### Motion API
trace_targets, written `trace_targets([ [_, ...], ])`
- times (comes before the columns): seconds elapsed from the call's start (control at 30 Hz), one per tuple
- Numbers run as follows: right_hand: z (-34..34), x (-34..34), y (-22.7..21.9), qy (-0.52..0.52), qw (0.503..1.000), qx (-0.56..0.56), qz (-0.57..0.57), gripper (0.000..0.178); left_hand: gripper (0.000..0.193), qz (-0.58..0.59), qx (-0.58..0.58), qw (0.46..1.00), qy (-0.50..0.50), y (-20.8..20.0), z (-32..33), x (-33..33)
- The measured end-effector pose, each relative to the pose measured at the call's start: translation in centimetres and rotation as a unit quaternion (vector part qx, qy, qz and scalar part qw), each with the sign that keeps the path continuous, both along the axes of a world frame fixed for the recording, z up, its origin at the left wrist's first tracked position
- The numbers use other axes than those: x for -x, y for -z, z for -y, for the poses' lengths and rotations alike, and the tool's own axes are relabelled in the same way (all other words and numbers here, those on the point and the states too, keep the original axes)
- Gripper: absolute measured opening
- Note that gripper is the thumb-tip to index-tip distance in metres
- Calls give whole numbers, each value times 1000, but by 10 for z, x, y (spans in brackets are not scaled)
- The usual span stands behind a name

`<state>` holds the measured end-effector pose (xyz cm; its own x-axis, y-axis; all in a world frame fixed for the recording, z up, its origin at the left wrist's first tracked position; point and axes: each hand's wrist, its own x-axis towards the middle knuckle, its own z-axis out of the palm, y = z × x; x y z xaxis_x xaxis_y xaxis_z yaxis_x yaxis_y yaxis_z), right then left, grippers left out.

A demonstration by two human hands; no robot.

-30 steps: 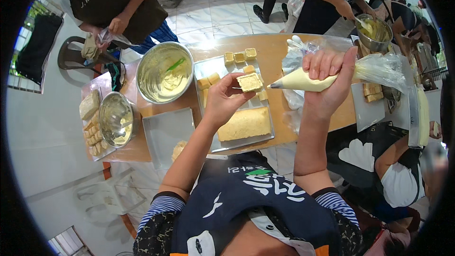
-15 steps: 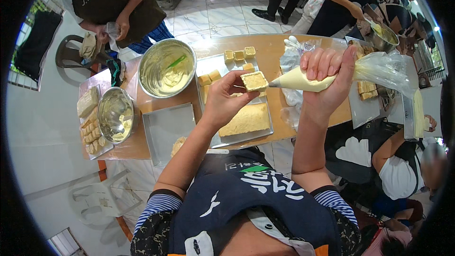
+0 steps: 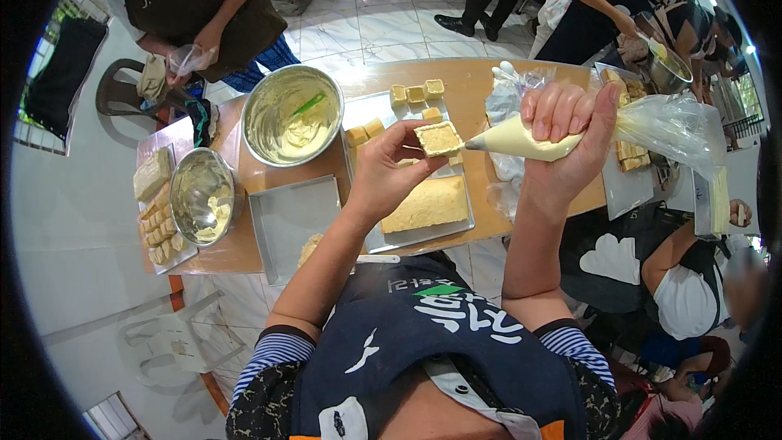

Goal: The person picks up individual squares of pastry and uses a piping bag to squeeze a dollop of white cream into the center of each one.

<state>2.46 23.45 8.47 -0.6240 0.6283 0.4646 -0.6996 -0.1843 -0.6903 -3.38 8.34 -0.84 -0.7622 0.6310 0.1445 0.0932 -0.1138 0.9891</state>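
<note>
Unchanged since the earlier frame: your left hand (image 3: 383, 175) is pinching the cake square (image 3: 438, 138) above the tray (image 3: 371, 240); your right hand (image 3: 570, 143) is gripping the piping bag (image 3: 529, 143), tip touching the square. Risk: oversqueezing, cream spilling over the edge.

Glossy clear plastic piping bag (image 3: 570, 134), shiny metal bowl (image 3: 292, 114), wooden table (image 3: 472, 81)

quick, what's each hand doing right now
left hand: closed on a small square cake piece
right hand: closed around a cream-filled piping bag, tip at the cake
</note>
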Motion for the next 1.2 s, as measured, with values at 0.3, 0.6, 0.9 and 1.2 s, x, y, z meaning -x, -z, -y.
trace_targets([
  [0.3, 3, 1, -4, 9, 1000, 25, -12, 46, 35, 4, -7, 1000, -5, -1, 2, 1],
  [0.6, -21, -4, 2, 29, 990, 138, -22, 43, 36, -62, 4, 992, -106, 30, 0, 24],
  [0.9, -51, -25, 19, 24, 982, 183, -28, 44, 34, -42, 125, 970, -203, 129, -19, 103],
  [1.2, -72, -47, 29, 80, 976, 203, -1, 45, 31, -113, 227, 939, -234, 169, -38, 130],
])
